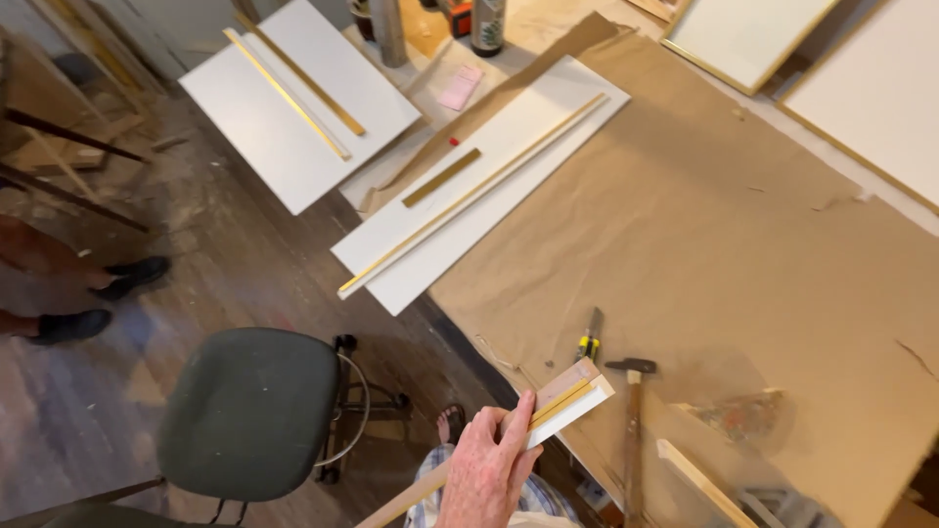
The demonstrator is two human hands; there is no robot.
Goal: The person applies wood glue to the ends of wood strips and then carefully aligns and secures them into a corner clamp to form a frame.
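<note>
Starting at the left, a dark green padded round stool [249, 411] stands on the wooden floor. Next to it, a hand [486, 467] is closed around a bundle of thin strips, pale wood, gold and white [548, 406], near its upper end; which hand it is I cannot tell, and no other hand shows. The bundle is held over the bench edge. It seems light and stiff, but long and slender, so it may bend; a grip nearer the middle would balance better. Further right, a hammer with wooden handle [632, 420] lies on the brown paper-covered bench [724, 244].
</note>
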